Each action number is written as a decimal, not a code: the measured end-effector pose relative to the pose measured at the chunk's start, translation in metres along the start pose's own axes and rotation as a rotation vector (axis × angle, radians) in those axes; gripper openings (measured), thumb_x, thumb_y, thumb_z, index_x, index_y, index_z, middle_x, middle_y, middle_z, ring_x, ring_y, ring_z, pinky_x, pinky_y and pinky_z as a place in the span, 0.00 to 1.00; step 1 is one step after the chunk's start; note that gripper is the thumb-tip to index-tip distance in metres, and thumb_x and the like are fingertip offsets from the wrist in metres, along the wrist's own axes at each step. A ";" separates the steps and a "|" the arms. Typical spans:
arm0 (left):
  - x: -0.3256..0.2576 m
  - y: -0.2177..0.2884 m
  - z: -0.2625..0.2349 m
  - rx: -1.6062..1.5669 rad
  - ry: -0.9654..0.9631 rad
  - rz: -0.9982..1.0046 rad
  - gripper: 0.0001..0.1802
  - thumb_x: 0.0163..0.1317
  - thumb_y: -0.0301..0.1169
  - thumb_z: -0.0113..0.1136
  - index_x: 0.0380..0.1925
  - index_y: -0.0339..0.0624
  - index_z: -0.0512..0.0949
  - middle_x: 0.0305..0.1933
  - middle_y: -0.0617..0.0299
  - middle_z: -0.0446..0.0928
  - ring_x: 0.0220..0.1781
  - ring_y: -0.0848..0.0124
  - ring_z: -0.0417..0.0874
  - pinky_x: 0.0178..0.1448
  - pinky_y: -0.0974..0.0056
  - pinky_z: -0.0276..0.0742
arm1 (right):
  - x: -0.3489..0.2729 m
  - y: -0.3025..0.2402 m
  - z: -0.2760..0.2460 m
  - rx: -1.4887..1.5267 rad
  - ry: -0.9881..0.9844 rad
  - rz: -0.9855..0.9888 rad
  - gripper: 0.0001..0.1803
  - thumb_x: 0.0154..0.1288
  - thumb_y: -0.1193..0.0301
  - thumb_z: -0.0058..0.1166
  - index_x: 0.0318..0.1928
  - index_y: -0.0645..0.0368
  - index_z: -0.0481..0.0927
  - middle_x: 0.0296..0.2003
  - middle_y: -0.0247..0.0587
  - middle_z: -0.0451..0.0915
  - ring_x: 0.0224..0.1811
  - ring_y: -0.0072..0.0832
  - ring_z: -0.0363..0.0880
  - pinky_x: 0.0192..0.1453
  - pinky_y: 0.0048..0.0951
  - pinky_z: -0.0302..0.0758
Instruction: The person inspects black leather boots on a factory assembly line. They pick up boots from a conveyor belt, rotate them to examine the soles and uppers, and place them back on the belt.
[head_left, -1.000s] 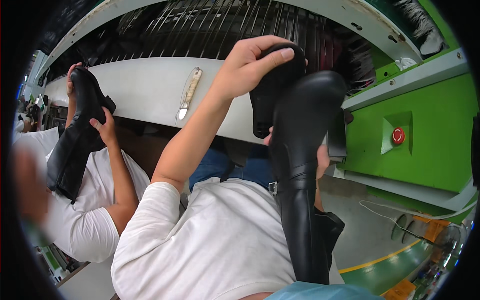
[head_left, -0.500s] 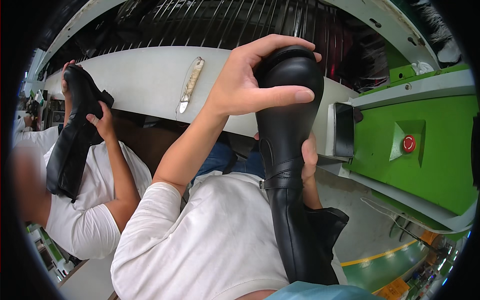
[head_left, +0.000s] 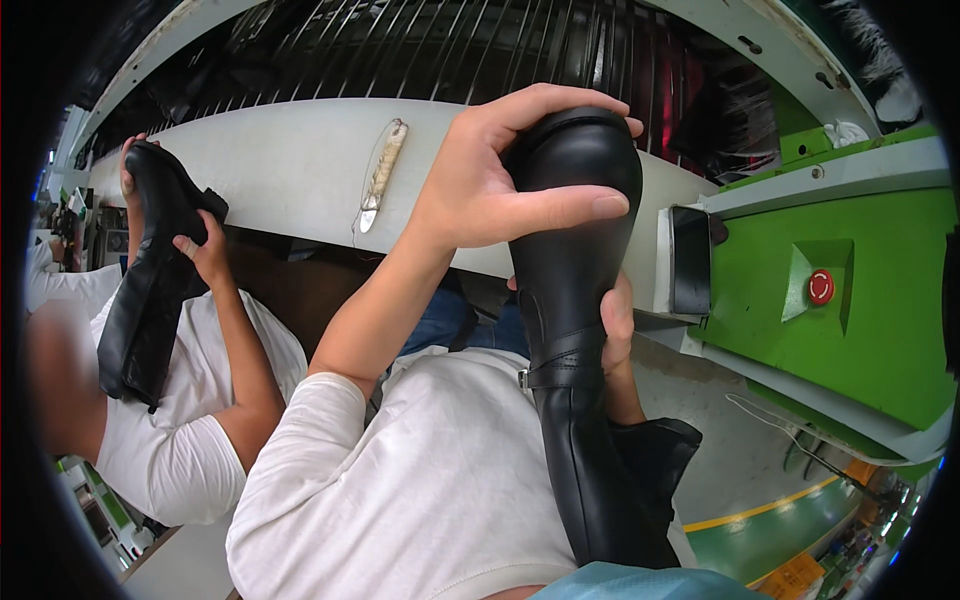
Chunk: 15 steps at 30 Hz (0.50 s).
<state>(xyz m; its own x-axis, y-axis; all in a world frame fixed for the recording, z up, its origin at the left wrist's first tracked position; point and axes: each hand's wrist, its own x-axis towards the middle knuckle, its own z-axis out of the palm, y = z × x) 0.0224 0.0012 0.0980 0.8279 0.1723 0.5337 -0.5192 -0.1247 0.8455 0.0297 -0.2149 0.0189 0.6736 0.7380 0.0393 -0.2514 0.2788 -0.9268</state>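
Closest to the camera, low in the frame, the open shaft of a tall black leather boot (head_left: 585,400) fans out against a white shirt (head_left: 430,500). Moving up, the right hand (head_left: 618,335) wraps the ankle from behind, just above the buckled strap (head_left: 550,372); only its fingertips show past the leather, clenched on the boot. Higher, at centre frame, the left hand (head_left: 490,185) cups the rounded toe, thumb laid across the front, fingers curled over the top. So the boot stands toe-up, gripped at both ends.

The risk as I judge it: that glossy toe looks slippery, and if the left hand loosens, the long shaft could swing down and pull against the right hand's narrow hold.

Beyond the hands, a white curved machine ledge (head_left: 290,170) sweeps across, with a worn knife-like tool (head_left: 382,175) lying on it. The toe sits near that edge, so a careless lift could scuff it there. At right, a green machine housing (head_left: 880,300) carries a red stop button (head_left: 820,287).

Far left, a co-worker's hands (head_left: 205,255) hold another black boot (head_left: 150,280) upright.
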 end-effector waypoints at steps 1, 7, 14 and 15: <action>0.000 0.000 0.000 0.003 -0.003 0.007 0.35 0.61 0.26 0.84 0.68 0.28 0.83 0.62 0.39 0.92 0.63 0.54 0.95 0.69 0.51 0.92 | 0.000 0.001 0.000 0.000 0.003 0.002 0.58 0.73 0.24 0.49 0.71 0.73 0.76 0.50 0.61 0.90 0.47 0.35 0.91 0.47 0.32 0.88; -0.002 0.002 -0.002 0.012 -0.008 0.011 0.34 0.61 0.27 0.85 0.67 0.28 0.84 0.61 0.39 0.92 0.62 0.54 0.95 0.69 0.50 0.92 | -0.001 0.004 -0.002 -0.009 -0.003 -0.009 0.57 0.74 0.25 0.49 0.70 0.74 0.76 0.50 0.61 0.90 0.46 0.37 0.92 0.48 0.34 0.89; -0.003 0.001 -0.002 0.000 -0.005 0.023 0.35 0.61 0.26 0.85 0.68 0.28 0.83 0.62 0.39 0.91 0.63 0.54 0.95 0.69 0.51 0.92 | -0.001 0.003 -0.002 -0.044 -0.009 -0.021 0.56 0.75 0.26 0.48 0.70 0.75 0.76 0.50 0.61 0.90 0.50 0.40 0.93 0.52 0.37 0.89; -0.003 0.001 -0.001 0.001 -0.003 0.024 0.36 0.61 0.26 0.85 0.69 0.28 0.83 0.62 0.39 0.91 0.63 0.54 0.95 0.69 0.51 0.93 | -0.001 0.003 -0.003 -0.040 -0.017 -0.023 0.57 0.75 0.26 0.48 0.70 0.75 0.77 0.50 0.61 0.90 0.50 0.41 0.93 0.52 0.37 0.89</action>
<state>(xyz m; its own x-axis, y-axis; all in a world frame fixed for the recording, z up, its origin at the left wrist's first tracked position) 0.0191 0.0018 0.0973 0.8156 0.1665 0.5542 -0.5390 -0.1297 0.8322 0.0301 -0.2161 0.0148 0.6670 0.7421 0.0671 -0.2077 0.2716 -0.9397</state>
